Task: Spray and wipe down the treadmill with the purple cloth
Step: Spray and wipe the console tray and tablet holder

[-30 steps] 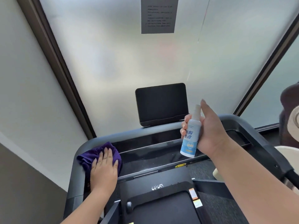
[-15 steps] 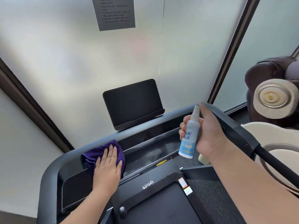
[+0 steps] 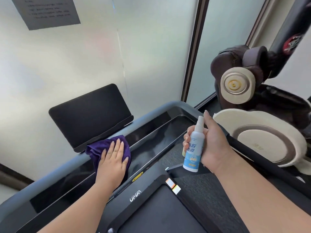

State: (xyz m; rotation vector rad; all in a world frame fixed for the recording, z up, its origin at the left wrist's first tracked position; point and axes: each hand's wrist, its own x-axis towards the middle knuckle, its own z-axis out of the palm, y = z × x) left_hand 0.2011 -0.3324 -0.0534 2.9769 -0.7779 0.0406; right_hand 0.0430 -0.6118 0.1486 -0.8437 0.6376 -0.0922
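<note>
Grip, right: right hand (image 3: 212, 143) curls round bottle (image 3: 193, 149), index finger on top of nozzle; bottle upright, held above console's right part.
Grip, left: left hand (image 3: 113, 161) flat, fingers straight and together, pressing cloth (image 3: 94, 149).
Cloth: purple, bunched, on treadmill (image 3: 21, 198) console, just below dark screen (image 3: 89, 113).
Console: glossy black tray, grey rim.
Right side: beige-and-brown machine (image 3: 262, 145) beside treadmill.

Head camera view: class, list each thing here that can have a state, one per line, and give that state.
purple cloth: bunched, pressed flat on the treadmill console under the left hand.
left hand: fingers straight, palm down on the cloth.
spray bottle: upright, held off the console.
right hand: gripping the bottle, forefinger on the nozzle.
treadmill screen: dark.
</note>
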